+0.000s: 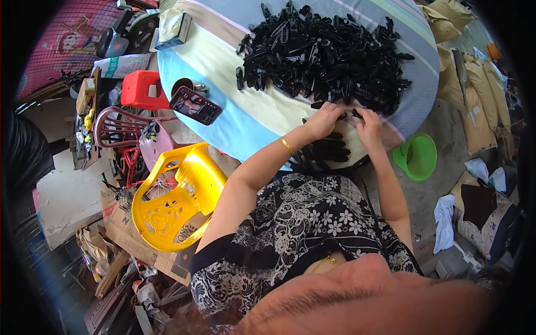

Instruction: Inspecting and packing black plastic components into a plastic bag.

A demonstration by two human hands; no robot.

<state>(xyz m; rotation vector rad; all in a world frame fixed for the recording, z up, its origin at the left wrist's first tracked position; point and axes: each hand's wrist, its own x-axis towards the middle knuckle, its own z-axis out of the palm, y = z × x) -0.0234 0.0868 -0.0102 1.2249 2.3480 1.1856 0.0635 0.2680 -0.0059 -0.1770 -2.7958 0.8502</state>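
Note:
A large heap of black plastic parts (329, 56), many of them long and narrow, covers the far right of the table (234, 106). At the heap's near edge, my left hand (324, 121) is closed with its fingertips on a small black piece (317, 105). Close to its right, my right hand (369, 131) pinches another small black plastic piece (357, 113) between thumb and fingers. Just below my hands, by the table's near edge, lies a smaller group of black parts (329, 151). My left forearm partly hides that group.
A phone (195, 106) leans against a metal cup (190, 85) at the table's left edge, with a tissue box (172, 29) farther back. A yellow chair (162, 220), a red stool (137, 89) and a pink chair (156, 148) stand left. A green bucket (416, 157) is right.

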